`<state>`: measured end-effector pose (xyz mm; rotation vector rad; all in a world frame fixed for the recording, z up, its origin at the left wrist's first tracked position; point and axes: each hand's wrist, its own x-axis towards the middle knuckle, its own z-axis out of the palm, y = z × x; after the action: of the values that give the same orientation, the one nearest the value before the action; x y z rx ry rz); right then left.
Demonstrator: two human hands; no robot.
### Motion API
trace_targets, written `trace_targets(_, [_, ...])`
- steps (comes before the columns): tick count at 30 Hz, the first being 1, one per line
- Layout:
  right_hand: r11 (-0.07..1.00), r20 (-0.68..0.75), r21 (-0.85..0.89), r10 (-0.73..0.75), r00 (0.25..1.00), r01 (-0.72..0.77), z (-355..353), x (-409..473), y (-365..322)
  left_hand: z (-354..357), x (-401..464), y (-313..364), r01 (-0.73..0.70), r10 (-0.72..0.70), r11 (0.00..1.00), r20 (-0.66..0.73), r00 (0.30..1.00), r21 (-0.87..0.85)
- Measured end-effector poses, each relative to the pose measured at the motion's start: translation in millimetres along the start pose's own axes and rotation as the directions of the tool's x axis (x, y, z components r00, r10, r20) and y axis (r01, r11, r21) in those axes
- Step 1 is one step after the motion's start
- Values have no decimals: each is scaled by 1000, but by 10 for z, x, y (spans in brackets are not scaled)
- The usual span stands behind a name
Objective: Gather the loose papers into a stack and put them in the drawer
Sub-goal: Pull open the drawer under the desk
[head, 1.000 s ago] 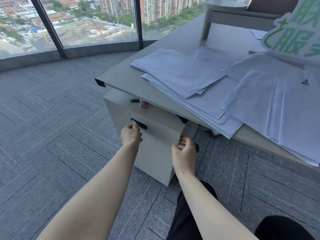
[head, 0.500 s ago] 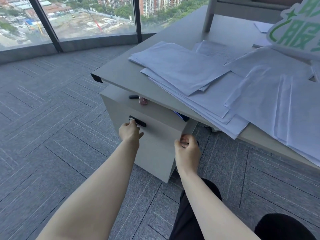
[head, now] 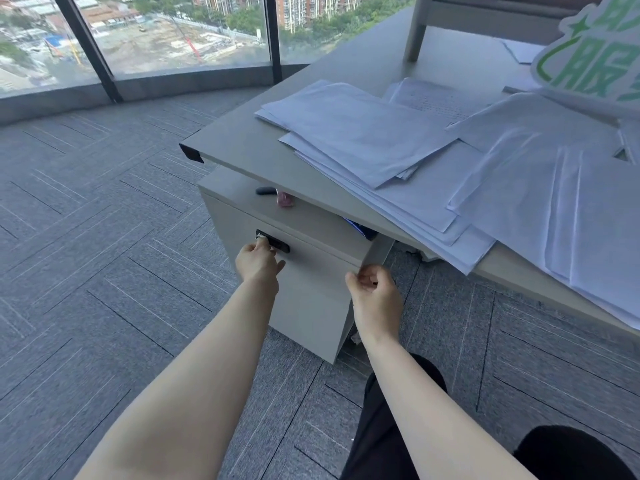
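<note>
- The left hand (head: 259, 262) is at the front of the drawer cabinet (head: 311, 289), its fingers curled at the black combination lock (head: 272, 241); whether they pinch the lock, I cannot tell.
- On top of the cabinet lie a small black object (head: 266, 191) and a pink item (head: 285, 199).
- The right hand (head: 375, 292) grips the cabinet's right front edge with curled fingers.
- Above the cabinet, the loose papers (head: 367, 140) lie spread on the bench (head: 242, 147), some overhanging its near edge.
- Right of the cabinet, far back on the bench, stands a green-and-white sign (head: 588, 60).
</note>
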<state>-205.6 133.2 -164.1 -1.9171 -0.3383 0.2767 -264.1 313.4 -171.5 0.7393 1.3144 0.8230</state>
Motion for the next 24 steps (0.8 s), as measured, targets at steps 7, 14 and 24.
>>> trace_targets(7, [995, 101, -78, -53, 993, 61, -104, -137, -8, -233, -39, -60, -3, 4, 1000, -17, 1000, 7])
trace_targets(14, [981, 209, -156, -83, 974, 117, -197, -431, -24, -594, -226, -67, -9, 9, 1000, -25, 1000, -19])
trace_targets(24, [955, 461, -175, -136, 877, 240, -307, -860, -52, -1234, -458, -130, -31, 29, 999, -62, 998, -21])
